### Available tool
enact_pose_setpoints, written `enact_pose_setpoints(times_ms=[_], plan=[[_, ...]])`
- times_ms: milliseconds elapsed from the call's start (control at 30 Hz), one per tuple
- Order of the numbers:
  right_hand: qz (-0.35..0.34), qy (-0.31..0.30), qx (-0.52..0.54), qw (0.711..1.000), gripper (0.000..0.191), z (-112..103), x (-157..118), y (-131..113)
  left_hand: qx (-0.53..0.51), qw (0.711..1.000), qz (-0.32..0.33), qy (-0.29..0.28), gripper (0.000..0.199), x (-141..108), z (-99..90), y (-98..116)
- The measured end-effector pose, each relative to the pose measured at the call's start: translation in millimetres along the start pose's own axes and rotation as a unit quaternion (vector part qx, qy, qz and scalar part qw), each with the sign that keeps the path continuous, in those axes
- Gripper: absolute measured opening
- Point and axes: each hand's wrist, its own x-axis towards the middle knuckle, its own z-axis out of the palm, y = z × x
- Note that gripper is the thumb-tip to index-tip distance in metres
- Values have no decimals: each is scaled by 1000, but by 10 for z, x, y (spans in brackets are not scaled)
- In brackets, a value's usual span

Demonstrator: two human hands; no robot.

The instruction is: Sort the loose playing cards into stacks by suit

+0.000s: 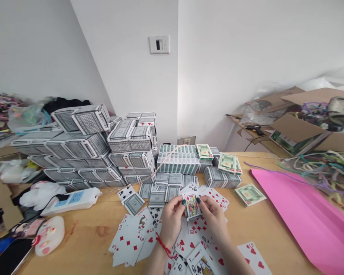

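Note:
My left hand point(174, 217) and my right hand point(213, 218) pinch a jack playing card point(192, 206) from both sides, thumbs on its face. Whether more cards sit behind it I cannot tell. The jack is face toward me, just above the table. Loose face-up cards point(128, 238) are spread beneath and around both hands, partly hidden by my forearms. Right behind my hands lie several grey-backed card packs point(157, 198). A five of hearts point(253, 258) lies to the right of my right forearm.
Tall stacks of grey-patterned card blocks point(88, 147) stand at the back left. Green card boxes point(250, 194) and pink paper point(304, 217) are on the right. A white power strip point(74, 199) and a phone point(11, 258) lie left. Cardboard boxes point(312, 133) stand far right.

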Motion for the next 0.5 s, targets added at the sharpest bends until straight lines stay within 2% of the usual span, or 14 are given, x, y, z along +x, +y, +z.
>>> enact_pose_setpoints(times_ms=[200,333,500], plan=[[10,5,-25,1000,26,-11,4,10,59,997,31,-31,21,34,-56,-27],[40,15,-4,999,23,-25,8,32,57,996,34,-52,19,5,-57,37],[43,3,8,999,20,-61,17,83,36,997,26,-65,15,-18,-20,72]])
